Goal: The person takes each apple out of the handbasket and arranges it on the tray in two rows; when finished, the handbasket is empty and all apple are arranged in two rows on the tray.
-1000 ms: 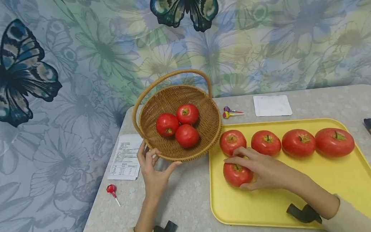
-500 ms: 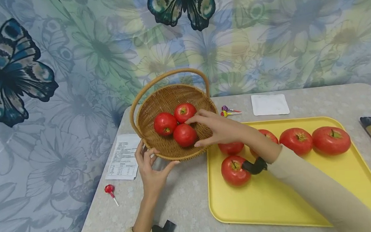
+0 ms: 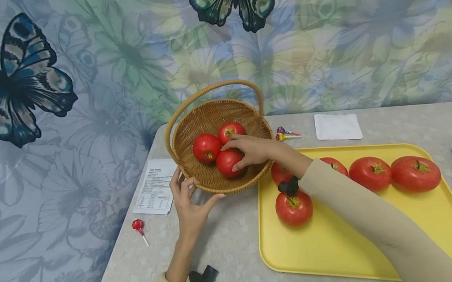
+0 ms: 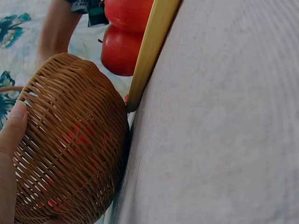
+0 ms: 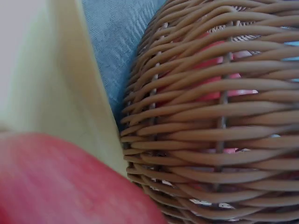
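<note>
My left hand (image 3: 191, 206) grips the near left rim of a brown wicker basket (image 3: 204, 116) with a tall handle, its opening tilted towards me. Inside lie three red apples: one at left (image 3: 203, 148), one at the back (image 3: 230, 128) and a front apple (image 3: 226, 162). My right hand (image 3: 254, 150) reaches over the rim and grips the front apple with curled thumb and fingers. In the left wrist view, my left thumb (image 4: 13, 128) presses the basket's side. The right wrist view has the wicker wall (image 5: 219, 112) close up; the right hand is hidden there.
A yellow tray (image 3: 343, 242) at right bears several red apples, including a near one (image 3: 294, 209) beneath the right wrist. Lollipops (image 3: 284, 136) and a white packet (image 3: 338, 126) lie behind it. Printed paper (image 3: 155, 187) and a red lollipop (image 3: 139, 228) lie left.
My right hand has left the near apple on the tray, moved up and left into the basket, and closed round the front apple there. The left hand keeps its hold on the rim.
</note>
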A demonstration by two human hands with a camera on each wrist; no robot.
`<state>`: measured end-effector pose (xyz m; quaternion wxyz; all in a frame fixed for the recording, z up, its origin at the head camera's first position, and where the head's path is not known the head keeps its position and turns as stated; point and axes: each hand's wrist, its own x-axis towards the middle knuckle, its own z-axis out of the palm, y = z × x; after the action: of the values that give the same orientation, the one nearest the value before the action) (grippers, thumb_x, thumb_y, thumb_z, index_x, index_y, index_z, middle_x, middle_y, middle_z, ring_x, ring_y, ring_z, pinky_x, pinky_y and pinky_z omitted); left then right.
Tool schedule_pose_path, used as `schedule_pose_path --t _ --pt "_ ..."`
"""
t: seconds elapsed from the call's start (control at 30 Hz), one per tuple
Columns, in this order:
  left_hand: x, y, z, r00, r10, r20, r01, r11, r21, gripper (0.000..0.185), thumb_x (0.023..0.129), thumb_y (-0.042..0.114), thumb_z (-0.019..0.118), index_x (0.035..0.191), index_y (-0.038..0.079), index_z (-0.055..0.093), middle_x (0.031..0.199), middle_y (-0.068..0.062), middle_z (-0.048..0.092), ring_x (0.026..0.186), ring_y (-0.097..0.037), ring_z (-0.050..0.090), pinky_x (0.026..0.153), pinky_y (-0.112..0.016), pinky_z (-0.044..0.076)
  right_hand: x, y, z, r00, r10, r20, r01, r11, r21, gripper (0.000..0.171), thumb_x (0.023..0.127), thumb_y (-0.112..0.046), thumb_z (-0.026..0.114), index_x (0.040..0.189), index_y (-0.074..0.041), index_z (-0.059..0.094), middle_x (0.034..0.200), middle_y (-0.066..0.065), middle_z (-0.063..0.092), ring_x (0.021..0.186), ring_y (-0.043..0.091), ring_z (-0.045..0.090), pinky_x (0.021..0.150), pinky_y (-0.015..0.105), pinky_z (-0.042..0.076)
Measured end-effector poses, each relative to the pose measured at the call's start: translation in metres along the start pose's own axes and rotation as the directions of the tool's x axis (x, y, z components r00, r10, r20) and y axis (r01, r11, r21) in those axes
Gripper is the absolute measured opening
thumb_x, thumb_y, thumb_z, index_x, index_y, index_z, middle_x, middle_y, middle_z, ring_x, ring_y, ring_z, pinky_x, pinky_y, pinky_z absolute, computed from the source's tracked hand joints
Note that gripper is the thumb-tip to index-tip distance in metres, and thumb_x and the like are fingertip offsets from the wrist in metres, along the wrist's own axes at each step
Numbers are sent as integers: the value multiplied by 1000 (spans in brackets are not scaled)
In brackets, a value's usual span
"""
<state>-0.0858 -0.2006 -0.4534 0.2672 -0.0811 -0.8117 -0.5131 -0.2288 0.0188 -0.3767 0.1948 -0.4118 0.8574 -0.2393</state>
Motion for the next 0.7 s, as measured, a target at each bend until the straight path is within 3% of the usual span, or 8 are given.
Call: schedule_pose_path --t 0.17,0.5,0.7 --pt "1 -3 1 1000 26 2 -26 1000 6 61 60 10 94 104 1 53 158 -7 20 140 -31 31 98 -23 50 2 -1 3 996 -88 16 87 995 40 60 84 -27 79 137 -20 52 141 13 41 123 27 48 108 45 41" --pt "1 -2 2 1000 14 1 -14 1000 27 60 60 9 94 103 2 53 157 -6 21 141 -29 32 97 -29 51 6 -1 8 987 -163 -1 163 987 6 55 81 -27 81 129 -22 55 123 4 52 109 20 54 101 39 46" --pt "1 -1 1 1000 17 5 -18 999 28 61 60 9 94 103 1 51 158 -6 20 142 -27 31 98 -28 51 -23 -8 -10 965 -222 -138 224 975 0 55 82 -27 81 130 -23 56 133 3 51 117 23 53 98 40 48"
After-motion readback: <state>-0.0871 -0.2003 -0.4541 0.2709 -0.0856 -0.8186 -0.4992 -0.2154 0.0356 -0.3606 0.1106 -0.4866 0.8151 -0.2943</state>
